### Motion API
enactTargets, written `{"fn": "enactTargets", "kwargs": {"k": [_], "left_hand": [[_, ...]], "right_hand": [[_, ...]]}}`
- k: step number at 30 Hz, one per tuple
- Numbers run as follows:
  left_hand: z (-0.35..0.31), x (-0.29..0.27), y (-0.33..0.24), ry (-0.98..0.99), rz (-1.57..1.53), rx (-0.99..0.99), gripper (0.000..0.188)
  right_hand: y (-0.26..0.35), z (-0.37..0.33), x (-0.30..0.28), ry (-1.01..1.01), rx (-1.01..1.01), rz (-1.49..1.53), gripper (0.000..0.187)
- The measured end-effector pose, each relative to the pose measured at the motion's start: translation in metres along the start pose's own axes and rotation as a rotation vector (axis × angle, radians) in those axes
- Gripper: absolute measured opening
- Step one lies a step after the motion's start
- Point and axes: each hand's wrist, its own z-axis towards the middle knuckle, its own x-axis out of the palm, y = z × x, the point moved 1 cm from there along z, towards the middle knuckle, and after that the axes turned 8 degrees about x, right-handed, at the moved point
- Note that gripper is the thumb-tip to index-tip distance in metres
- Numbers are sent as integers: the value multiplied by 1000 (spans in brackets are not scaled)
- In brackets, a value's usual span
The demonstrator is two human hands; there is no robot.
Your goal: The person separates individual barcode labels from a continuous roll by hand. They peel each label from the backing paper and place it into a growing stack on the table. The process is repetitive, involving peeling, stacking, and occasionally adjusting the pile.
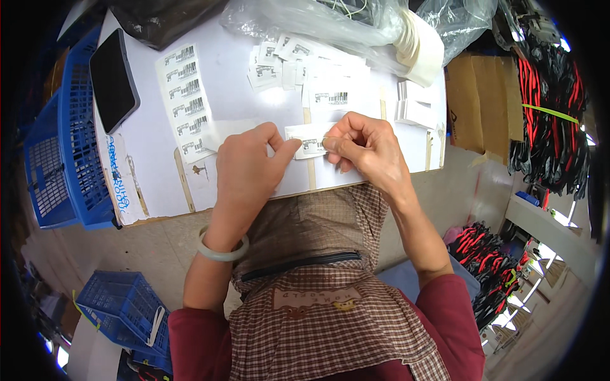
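Note:
A small white card (293,133) with a barcode label (311,147) on its face lies near the table's front edge, between my hands. My right hand (375,149) pinches the label's right end between thumb and forefinger, its other fingers curled. At the card's left end is my left hand (248,168), closed, with its thumb on the edge and its other fingertips mostly hidden. A sheet of barcode labels (186,98) lies to the left, its pale backing reaching toward my left hand. Just beyond the card rests another labelled white card (330,99).
Loose labelled cards (273,66) are heaped farther back, before clear plastic bags (305,22). Stacked white cards (416,105) stand right, near a cardboard box (483,105). A black phone (114,82) lies left, beside a blue plastic basket (79,127). Black-and-red bundles (549,114) hang right.

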Motion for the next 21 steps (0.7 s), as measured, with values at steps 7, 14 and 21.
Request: {"fn": "enactTargets", "kwargs": {"k": [7, 14, 21], "left_hand": [[1, -1, -7, -1, 76, 11, 30], [4, 5, -12, 4, 265, 105, 34], [20, -28, -48, -165, 31, -80, 35]], "right_hand": [[-4, -1, 2, -7, -45, 13, 9], [2, -3, 7, -110, -128, -237, 7], [21, 8, -15, -215, -213, -27, 14]]}}
